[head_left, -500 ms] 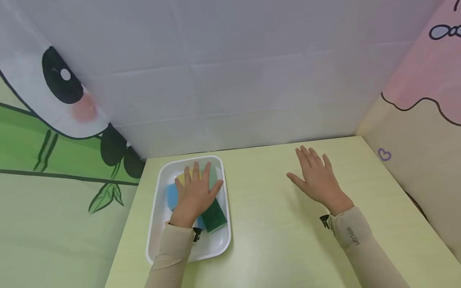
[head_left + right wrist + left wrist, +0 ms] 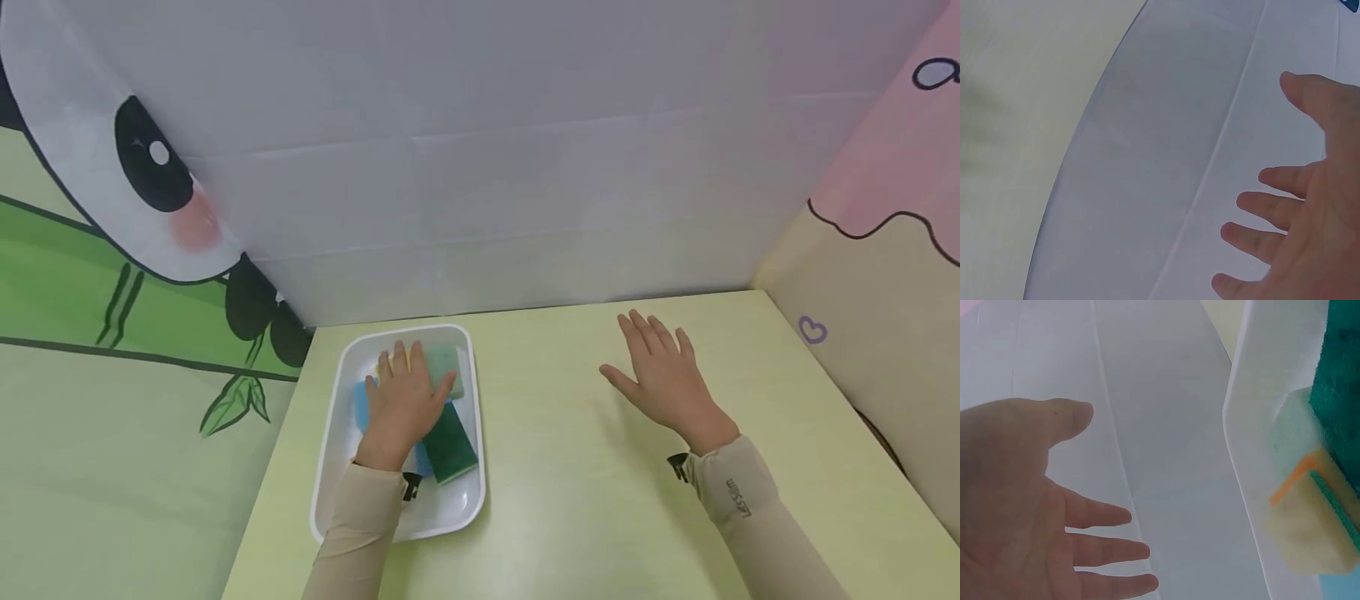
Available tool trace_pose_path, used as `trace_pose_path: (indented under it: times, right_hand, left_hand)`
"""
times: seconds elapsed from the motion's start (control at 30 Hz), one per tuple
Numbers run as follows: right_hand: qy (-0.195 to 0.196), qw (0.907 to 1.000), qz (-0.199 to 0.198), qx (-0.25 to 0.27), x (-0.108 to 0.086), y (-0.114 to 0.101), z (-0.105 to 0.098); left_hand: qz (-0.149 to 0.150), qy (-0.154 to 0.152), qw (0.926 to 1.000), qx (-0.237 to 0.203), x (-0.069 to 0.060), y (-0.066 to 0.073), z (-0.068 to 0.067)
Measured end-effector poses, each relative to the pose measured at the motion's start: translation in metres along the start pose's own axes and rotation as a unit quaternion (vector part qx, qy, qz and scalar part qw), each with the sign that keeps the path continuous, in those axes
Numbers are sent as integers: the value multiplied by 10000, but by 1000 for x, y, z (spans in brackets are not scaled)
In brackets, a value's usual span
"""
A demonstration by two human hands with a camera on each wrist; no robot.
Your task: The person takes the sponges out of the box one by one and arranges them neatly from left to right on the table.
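Note:
My left hand (image 2: 402, 406) hovers above a white tray (image 2: 324, 467), palm down with fingers spread, holding nothing. Sponges lie in the tray beneath it: a dark green one (image 2: 450, 446) by the thumb side, a pale green one (image 2: 446, 371) toward the back, and a blue one (image 2: 362, 406) at the left, partly covered by the hand. In the left wrist view a cream sponge (image 2: 1304, 528) with a green layer also shows. Out over the table at the right, my right hand (image 2: 663, 383) is held up with straight, spread fingers and nothing in it.
The pale yellow table (image 2: 555, 467) runs back to a whitish cloth wall (image 2: 525, 192). Printed walls stand close at both sides, a green one (image 2: 112, 467) at the left and a beige and pink one (image 2: 885, 333) at the right.
The view has shifted slightly. My left hand sits a little lower in the tray area, with its fingers closer together, and more of the pale green sponge shows. The right hand has hardly moved.

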State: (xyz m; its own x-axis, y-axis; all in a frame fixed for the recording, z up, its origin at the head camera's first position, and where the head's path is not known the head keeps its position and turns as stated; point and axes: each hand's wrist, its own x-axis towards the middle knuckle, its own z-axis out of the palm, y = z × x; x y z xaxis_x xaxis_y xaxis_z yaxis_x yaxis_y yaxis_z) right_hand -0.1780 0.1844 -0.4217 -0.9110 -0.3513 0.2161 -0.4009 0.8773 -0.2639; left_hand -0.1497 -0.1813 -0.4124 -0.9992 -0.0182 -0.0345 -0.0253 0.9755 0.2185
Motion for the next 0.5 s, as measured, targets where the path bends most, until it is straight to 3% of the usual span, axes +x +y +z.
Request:
trace_pose_path:
  times: [0.33, 0.5]
  right_hand:
    - [79, 9997, -192, -101, 0, 4, -2]
    - [49, 9997, -231, -97, 0, 4, 1]
  left_hand:
    - [-267, -197, 9994, -88, 10, -13, -1]
    - [-589, -398, 9971, -263, 22, -27, 4]
